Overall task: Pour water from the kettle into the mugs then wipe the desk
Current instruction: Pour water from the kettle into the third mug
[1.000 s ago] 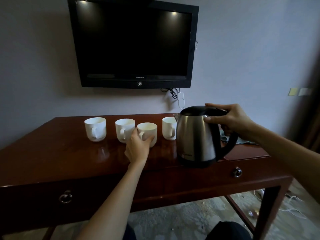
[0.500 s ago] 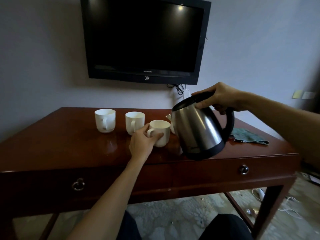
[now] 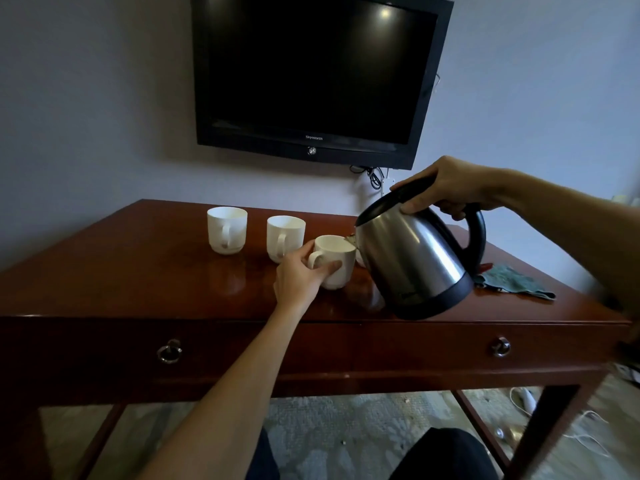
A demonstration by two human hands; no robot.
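Kettle point(image 3: 415, 258) is a stainless steel electric one with a black lid, black handle and black base band, held off the dark reddish wooden worktop point(image 3: 138, 271) and tipped so its spout sits right at the rim of the nearest white ceramic mug point(image 3: 334, 261). Can't really tell if any water is coming out, too small and dim at the spout. Right hand point(image 3: 450, 188) has its fingers wrapped round the top of the kettle's handle, with the thumb pressing on the lid edge. Left hand point(image 3: 299, 280) grips that nearest mug, fingers curled round its side by the handle, and the mug stands upright on the worktop just left of the kettle.

Two more white mugs, second mug point(image 3: 285, 239) and far-left mug point(image 3: 227, 230), stand upright in a row further left of the kettle, apart from each other, handles facing the camera. A crumpled green cloth point(image 3: 512, 282) lies on the worktop just right of the kettle's base. Black flat-screen TV point(image 3: 311, 77) hangs on the wall above and behind the kettle, screen off. Two round metal drawer pulls point(image 3: 169, 351) sit on the worktop's front, below the kettle.
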